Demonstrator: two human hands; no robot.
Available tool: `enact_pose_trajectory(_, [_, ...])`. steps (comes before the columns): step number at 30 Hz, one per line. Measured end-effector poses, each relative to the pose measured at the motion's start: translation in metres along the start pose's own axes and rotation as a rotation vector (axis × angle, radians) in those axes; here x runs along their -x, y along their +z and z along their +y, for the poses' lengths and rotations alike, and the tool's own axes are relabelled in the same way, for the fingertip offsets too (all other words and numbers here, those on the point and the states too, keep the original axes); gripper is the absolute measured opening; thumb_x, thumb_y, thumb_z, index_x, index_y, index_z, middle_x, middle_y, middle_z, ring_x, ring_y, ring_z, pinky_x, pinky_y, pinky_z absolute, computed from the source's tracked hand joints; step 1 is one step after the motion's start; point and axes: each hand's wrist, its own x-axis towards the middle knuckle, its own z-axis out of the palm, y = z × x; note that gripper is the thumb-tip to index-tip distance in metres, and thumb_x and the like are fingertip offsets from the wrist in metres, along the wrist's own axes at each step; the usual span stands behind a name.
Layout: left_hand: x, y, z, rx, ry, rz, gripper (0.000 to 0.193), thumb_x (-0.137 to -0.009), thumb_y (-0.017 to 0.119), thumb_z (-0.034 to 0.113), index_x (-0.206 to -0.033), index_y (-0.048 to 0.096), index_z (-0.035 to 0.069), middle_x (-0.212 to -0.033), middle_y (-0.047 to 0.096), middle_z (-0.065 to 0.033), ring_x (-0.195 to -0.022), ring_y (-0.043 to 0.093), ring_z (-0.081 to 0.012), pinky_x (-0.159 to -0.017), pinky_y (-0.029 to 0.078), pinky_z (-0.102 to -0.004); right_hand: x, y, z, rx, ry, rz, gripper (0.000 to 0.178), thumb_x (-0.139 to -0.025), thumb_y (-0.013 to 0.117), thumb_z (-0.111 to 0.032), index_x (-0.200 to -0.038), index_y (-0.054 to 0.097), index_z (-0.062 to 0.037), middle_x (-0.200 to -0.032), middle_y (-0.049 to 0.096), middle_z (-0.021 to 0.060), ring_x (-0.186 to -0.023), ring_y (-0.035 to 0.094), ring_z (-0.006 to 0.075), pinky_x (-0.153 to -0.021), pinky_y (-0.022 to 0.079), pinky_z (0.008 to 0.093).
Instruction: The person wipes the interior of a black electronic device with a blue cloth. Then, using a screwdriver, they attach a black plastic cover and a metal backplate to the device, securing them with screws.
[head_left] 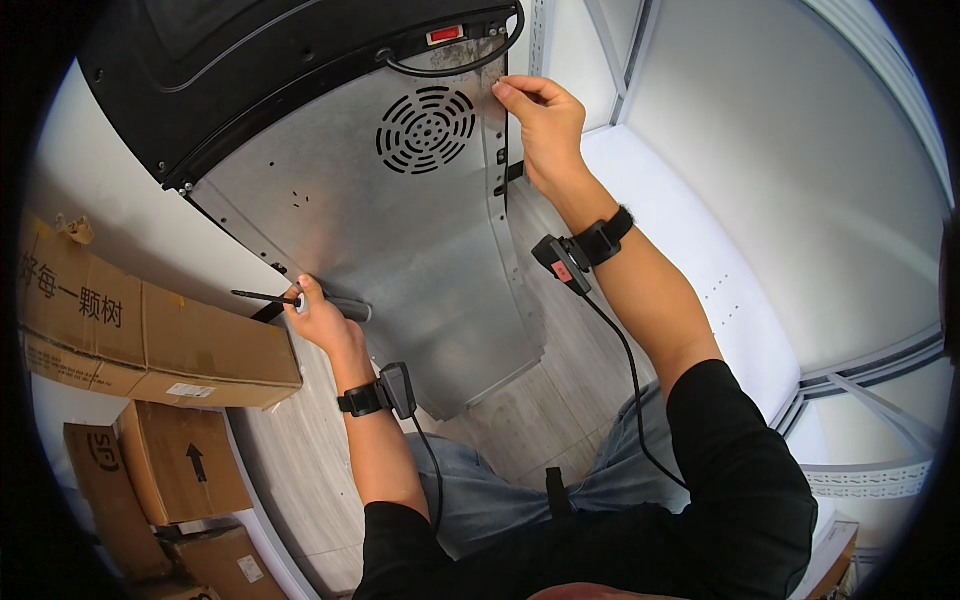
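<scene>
A grey sheet-metal panel [400, 240] with round vent slots [426, 130] forms the back of a black-topped machine [250, 70]. My left hand [328, 325] is closed round a screwdriver [350, 308] beside the panel's left edge. Its dark shaft points left, away from the metal. At the panel's upper right edge, my right hand [552, 125] has thumb and forefinger pinched together. Whatever is between those fingertips is too small to make out. Above the vent sits a red rocker switch [445, 35], and a black cable [450, 72] loops past it close to my right fingertips.
Cardboard boxes [190, 350] are stacked along the left, with more cartons [185, 465] below. White shelving with metal posts [690, 230] stands on the right. Thin cables [635, 400] run from devices strapped on both my wrists. Wood-look floor [300, 460] lies beneath.
</scene>
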Motion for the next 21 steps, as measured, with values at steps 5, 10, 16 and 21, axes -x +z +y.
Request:
enact_pose_trajectory(5, [0.000, 0.002, 0.001, -0.014, 0.002, -0.005, 0.017, -0.090, 0.064, 0.015, -0.092, 0.050, 0.007, -0.087, 0.055, -0.0013, -0.077, 0.052, -0.0101, -0.069, 0.045, -0.0258, -0.010, 0.000, 0.003, -0.050, -0.004, 0.026, 0.023, -0.079, 0.072, -0.002, -0.097, 0.060, 0.0043, -0.088, 0.062, 0.0066, -0.081, 0.057, 0.0115, -0.074, 0.047, 0.0232])
enact_pose_trajectory(10, [-0.001, 0.000, -0.002, -0.028, 0.008, -0.013, 0.019, -0.090, 0.065, 0.017, -0.093, 0.049, 0.007, -0.086, 0.055, -0.0013, -0.077, 0.051, -0.0101, -0.069, 0.044, -0.0256, -0.011, -0.001, -0.001, -0.019, 0.065, -0.028, 0.024, -0.079, 0.071, -0.001, -0.099, 0.059, 0.0039, -0.089, 0.061, 0.0066, -0.081, 0.058, 0.0119, -0.075, 0.048, 0.0238])
enact_pose_trajectory(16, [-0.006, -0.008, -0.011, -0.110, 0.047, -0.070, 0.020, -0.091, 0.065, 0.021, -0.093, 0.050, 0.007, -0.084, 0.055, -0.0012, -0.077, 0.051, -0.0106, -0.071, 0.043, -0.0266, -0.010, 0.002, 0.006, -0.039, -0.025, -0.015, 0.025, -0.079, 0.073, -0.003, -0.099, 0.059, 0.0037, -0.089, 0.061, 0.0067, -0.081, 0.058, 0.0119, -0.073, 0.048, 0.0228])
enact_pose_trajectory(21, [-0.006, -0.010, -0.013, -0.219, 0.045, -0.050, 0.025, -0.091, 0.065, 0.025, -0.095, 0.049, 0.005, -0.091, 0.052, -0.0029, -0.082, 0.049, -0.0115, -0.075, 0.042, -0.0278, -0.012, 0.002, 0.011, -0.049, -0.015, 0.003, 0.025, -0.079, 0.073, -0.005, -0.099, 0.060, 0.0026, -0.087, 0.060, 0.0051, -0.078, 0.057, 0.0105, -0.072, 0.046, 0.0225])
